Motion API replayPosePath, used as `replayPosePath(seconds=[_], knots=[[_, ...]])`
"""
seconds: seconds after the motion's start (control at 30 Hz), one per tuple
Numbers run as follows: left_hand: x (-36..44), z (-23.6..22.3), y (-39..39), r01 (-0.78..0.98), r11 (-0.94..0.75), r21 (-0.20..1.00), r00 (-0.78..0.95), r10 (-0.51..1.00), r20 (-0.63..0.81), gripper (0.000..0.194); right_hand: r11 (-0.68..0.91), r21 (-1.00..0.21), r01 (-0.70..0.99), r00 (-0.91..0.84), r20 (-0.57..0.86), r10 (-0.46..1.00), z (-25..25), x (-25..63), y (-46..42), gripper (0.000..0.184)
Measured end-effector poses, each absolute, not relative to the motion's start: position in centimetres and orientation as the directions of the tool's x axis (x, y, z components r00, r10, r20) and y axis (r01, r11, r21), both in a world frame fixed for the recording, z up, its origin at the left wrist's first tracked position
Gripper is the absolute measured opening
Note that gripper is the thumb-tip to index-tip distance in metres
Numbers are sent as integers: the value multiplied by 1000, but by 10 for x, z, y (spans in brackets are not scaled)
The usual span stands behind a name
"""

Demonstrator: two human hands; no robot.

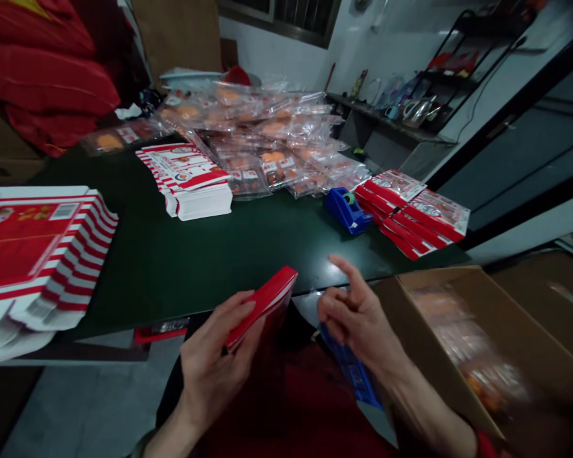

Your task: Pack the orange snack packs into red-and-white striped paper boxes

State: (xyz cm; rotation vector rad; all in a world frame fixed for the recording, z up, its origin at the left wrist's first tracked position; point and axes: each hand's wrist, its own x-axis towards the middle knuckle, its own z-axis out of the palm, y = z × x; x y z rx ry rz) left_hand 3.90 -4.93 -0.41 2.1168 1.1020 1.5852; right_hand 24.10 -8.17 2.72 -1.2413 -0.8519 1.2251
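My left hand [219, 350] is closed around a slim red carton [273, 289], tilted with its narrow red side up, just off the table's front edge. A pale seam runs along that side. To its right, my right hand [351, 312] is raised with the index finger stretched out and the other fingers curled. Nothing clearly shows in it; whether something small sticks to its fingertips I cannot make out. A blue tape dispenser [347, 211] stands on the table beyond that hand.
On the green table [277, 235] lie striped flat cartons [88, 254] at left, a printed card stack [203, 200], heaped clear food packets [272, 137] behind, and red printed packs [413, 210] at right. An open cardboard box [439, 280] with packets stands at my right.
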Motion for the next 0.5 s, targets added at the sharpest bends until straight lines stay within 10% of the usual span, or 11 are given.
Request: replayPosePath(seconds=[0.5], knots=[[62,-35,-69,409,-815,410,237,529,815,24,-180,-916,-360,265,-285,921,0,190,-95,47]])
